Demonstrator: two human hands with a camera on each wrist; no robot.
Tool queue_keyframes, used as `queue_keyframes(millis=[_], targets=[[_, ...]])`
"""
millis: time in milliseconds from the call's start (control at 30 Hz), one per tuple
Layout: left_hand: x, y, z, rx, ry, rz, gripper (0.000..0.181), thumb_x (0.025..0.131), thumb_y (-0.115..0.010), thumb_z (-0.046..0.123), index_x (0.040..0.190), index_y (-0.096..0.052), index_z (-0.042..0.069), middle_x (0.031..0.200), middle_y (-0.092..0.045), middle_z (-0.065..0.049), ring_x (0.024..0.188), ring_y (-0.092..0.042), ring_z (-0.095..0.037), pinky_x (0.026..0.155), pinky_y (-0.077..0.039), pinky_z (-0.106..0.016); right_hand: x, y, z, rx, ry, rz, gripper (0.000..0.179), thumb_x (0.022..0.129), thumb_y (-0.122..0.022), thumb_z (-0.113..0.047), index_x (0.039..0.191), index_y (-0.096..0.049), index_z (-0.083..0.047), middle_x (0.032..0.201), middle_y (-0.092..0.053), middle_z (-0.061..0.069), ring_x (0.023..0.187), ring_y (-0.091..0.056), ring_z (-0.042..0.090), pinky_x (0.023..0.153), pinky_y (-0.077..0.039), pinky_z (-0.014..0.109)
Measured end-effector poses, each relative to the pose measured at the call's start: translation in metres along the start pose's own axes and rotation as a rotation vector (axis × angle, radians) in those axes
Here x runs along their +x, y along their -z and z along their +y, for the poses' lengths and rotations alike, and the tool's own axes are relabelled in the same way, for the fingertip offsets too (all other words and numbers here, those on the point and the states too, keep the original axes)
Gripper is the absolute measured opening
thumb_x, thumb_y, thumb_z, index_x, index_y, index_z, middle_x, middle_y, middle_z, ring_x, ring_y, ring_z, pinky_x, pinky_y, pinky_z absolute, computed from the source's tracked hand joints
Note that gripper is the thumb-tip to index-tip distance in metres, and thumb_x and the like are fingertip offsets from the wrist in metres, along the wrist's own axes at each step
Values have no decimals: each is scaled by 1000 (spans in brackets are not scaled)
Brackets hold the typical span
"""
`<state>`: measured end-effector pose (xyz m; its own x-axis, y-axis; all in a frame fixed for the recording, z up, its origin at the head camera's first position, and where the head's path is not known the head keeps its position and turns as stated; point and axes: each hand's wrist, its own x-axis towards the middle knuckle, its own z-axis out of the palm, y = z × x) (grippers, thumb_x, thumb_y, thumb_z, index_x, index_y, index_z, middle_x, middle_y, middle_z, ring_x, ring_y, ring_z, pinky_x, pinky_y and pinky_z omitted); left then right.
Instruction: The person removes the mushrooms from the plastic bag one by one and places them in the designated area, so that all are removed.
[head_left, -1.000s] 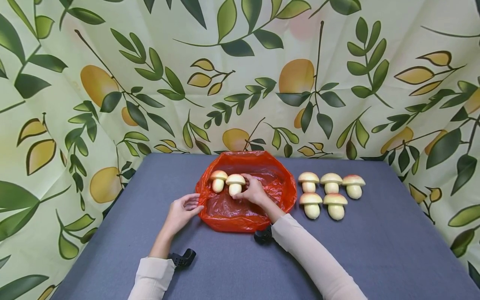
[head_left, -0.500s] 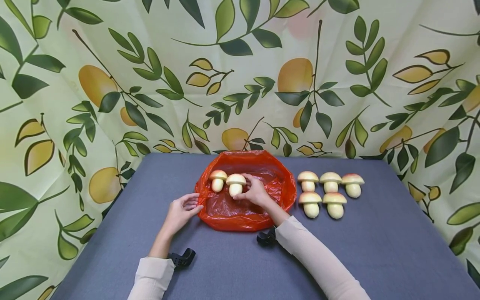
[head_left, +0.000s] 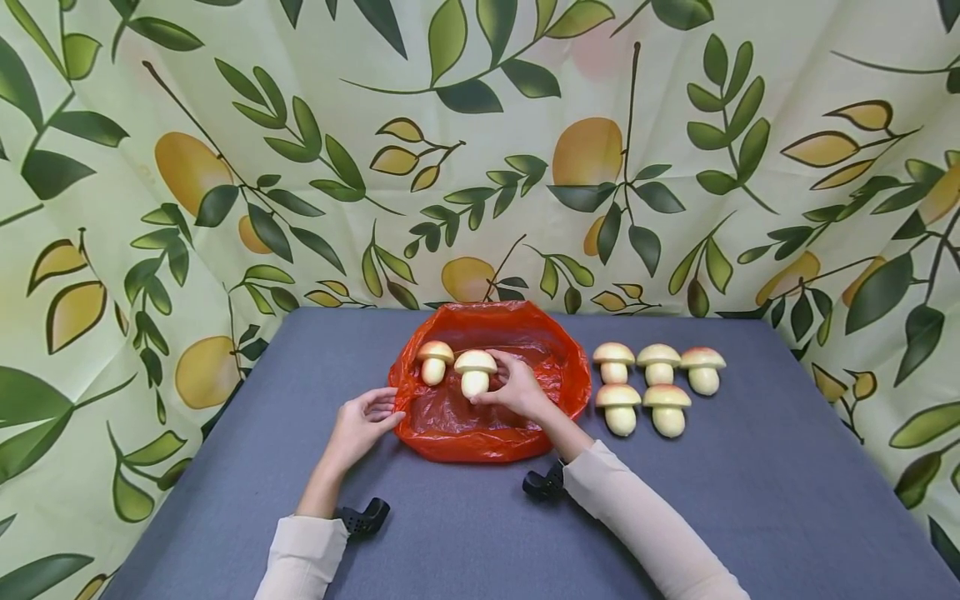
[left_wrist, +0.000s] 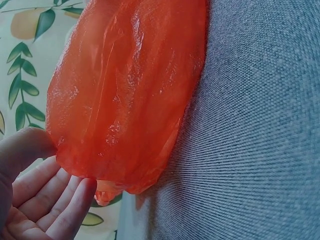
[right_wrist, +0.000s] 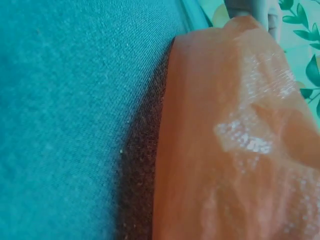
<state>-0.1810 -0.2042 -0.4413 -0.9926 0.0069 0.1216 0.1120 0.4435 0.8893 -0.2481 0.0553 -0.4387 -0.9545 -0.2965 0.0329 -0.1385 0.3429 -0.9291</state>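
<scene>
An open red plastic bag [head_left: 491, 447] stands on the table. At its left rim my left hand [head_left: 365, 425] holds the edge; the left wrist view shows the thumb and fingers [left_wrist: 50, 200] at the bag's edge. Inside the bag opening, my right hand [head_left: 517, 387] pinches a toy mushroom [head_left: 476, 372] with a pale cap, upright between thumb and fingers. To its left another mushroom [head_left: 434, 362], with a reddish cap, lies in the bag. The right wrist view is filled by the bag's outer wall [right_wrist: 210, 140]; the mushroom is hidden there.
Several more mushrooms [head_left: 619, 408] are set in two rows on the table right of the bag. The grey-blue tablecloth [head_left: 450, 533] stretches in front. A leaf-and-fruit printed curtain [head_left: 480, 150] hangs behind and at both sides.
My right hand and its mushroom have shifted slightly right, away from the other mushroom, and the right forearm has moved a little right. The left hand stays at the bag's rim.
</scene>
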Motion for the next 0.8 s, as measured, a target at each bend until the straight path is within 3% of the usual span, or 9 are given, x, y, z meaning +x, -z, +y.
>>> queue_keyframes(millis=[300, 500, 800], targets=[[0, -1, -3, 35, -18, 2, 38, 82, -72, 0, 117, -62, -11, 106, -68, -29, 94, -68, -22, 81, -59, -17, -14, 9, -2, -15, 61, -31, 78, 70, -84, -4, 137, -44, 5, 135, -53, 24, 123, -57, 38, 107, -48, 47], [0, -1, -3, 39, -15, 3, 38, 82, -72, -1, 116, -61, -11, 105, -68, -29, 93, -68, -17, 81, -58, -16, -22, 13, -4, -26, 55, -41, 82, 72, -83, -7, 141, -41, 5, 144, -47, 25, 128, -53, 39, 109, -45, 48], [0, -1, -1, 17, -4, 7, 38, 82, -72, -1, 117, -61, -11, 107, -68, -29, 98, -67, -29, 84, -60, -23, -33, 19, -3, -18, 112, -32, 80, 70, -84, -6, 139, -45, 4, 138, -52, 26, 125, -55, 40, 107, -47, 49]])
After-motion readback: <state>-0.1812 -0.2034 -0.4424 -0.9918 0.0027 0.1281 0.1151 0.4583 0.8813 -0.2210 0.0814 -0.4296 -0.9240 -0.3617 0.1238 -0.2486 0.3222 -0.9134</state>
